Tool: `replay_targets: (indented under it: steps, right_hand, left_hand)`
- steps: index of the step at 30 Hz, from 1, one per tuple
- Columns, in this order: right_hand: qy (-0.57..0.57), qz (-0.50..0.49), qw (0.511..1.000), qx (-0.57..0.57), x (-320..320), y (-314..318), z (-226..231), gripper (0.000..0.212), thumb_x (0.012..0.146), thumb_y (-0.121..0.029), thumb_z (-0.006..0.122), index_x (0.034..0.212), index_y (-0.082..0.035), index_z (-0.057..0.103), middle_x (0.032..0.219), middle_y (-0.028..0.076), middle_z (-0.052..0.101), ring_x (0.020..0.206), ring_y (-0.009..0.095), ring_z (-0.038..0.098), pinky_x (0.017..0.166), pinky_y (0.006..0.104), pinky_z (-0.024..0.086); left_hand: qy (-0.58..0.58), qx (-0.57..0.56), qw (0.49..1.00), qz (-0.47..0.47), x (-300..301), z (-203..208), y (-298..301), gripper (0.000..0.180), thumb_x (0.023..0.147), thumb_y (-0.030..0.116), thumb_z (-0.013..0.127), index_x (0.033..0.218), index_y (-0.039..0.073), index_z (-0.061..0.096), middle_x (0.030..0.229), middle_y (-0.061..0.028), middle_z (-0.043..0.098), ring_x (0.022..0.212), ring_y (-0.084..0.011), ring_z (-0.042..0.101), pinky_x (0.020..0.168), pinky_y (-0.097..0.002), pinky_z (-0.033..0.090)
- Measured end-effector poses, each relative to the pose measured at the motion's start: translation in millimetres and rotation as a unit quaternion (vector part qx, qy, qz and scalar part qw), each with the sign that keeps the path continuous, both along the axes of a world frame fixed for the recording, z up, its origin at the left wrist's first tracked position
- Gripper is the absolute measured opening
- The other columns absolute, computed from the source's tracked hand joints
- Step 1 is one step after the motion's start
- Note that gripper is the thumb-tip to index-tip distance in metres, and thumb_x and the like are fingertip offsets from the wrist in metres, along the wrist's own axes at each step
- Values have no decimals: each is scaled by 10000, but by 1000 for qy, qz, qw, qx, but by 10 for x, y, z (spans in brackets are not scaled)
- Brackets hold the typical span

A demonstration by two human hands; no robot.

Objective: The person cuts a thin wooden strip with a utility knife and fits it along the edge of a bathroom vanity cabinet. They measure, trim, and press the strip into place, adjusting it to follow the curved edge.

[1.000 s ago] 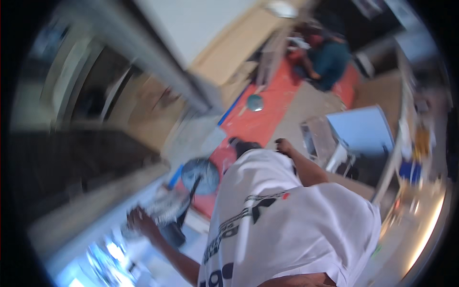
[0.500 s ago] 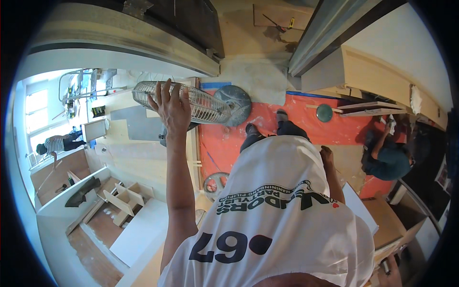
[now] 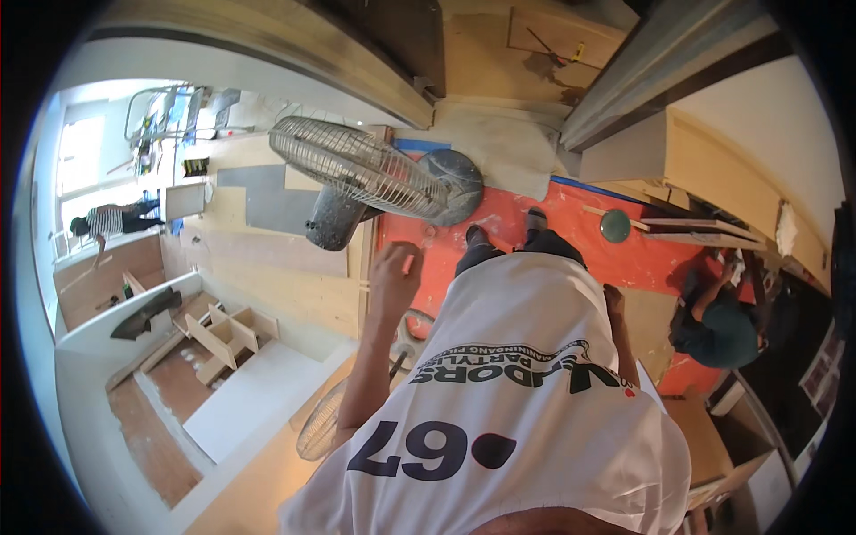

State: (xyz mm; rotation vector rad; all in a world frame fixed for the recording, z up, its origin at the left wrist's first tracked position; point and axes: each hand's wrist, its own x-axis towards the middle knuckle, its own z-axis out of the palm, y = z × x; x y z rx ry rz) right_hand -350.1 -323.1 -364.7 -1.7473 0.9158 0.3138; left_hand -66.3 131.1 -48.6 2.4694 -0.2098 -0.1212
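Note:
My left hand (image 3: 397,278) hangs beside the front of my white shirt (image 3: 526,357), apart from the standing fan. Its fingers are loosely curled; a small red patch shows between them, like the red floor covering beyond. Just past that hand stands the fan (image 3: 361,165), with a wire cage, a dark dusty motor housing (image 3: 334,218) and a round base (image 3: 455,185). My right hand (image 3: 615,301) hangs at my right side, partly covered by the shirt, and its fingers are mostly hidden.
Red floor covering (image 3: 522,205) lies under my feet. Behind my left forearm is a second fan (image 3: 323,419). A person (image 3: 727,321) crouches at the right; another (image 3: 116,218) bends at the far left. Wooden dividers (image 3: 227,334) and a white panel (image 3: 254,401) are at the lower left.
My left hand has come off the fan's cage and dropped back toward my body, its spread fingers now curled. The fan's motor housing has come into fuller view.

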Motion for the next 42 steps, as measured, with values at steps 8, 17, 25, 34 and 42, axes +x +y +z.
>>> replay_targets:
  steps: [8,17,25,34,42]
  right_hand:
    - [-15,47,999,-6,-308,-214,-178,502,818,-269,522,1207,45,555,1096,216,625,976,341,617,848,413,491]
    - [121,-114,986,-19,427,-212,1533,383,894,-140,481,1261,-35,515,884,94,607,706,167,622,559,300,480]
    - [182,-102,976,-53,-198,-219,1726,391,872,-160,489,1233,-17,535,875,99,626,679,171,631,547,294,472]
    - [152,-90,984,-12,-133,-17,1623,406,870,-168,495,1244,-13,528,879,109,620,700,180,638,561,296,483]
    - [152,-111,981,-39,89,-432,1687,399,894,-171,473,1266,-34,521,924,107,622,731,180,636,593,303,482]
  left_hand:
    - [103,-171,886,419,-64,-1936,927,654,754,221,779,1263,-31,455,1166,-173,549,975,-238,569,819,-329,473]
    - [110,-272,933,208,713,-2047,1188,531,829,156,699,1284,-19,488,1274,-148,524,1079,-239,554,888,-342,457]
    - [-1,-185,928,324,946,-2513,1248,553,766,321,752,1190,2,595,1263,-134,573,1156,-258,525,981,-368,380]
    - [-69,-79,884,455,990,-2594,949,538,706,452,731,1064,55,668,1105,-113,659,987,-258,616,858,-380,459]
    - [-27,-184,822,539,1074,-2882,692,405,600,137,842,915,-38,658,926,-123,671,662,-227,646,472,-360,572]
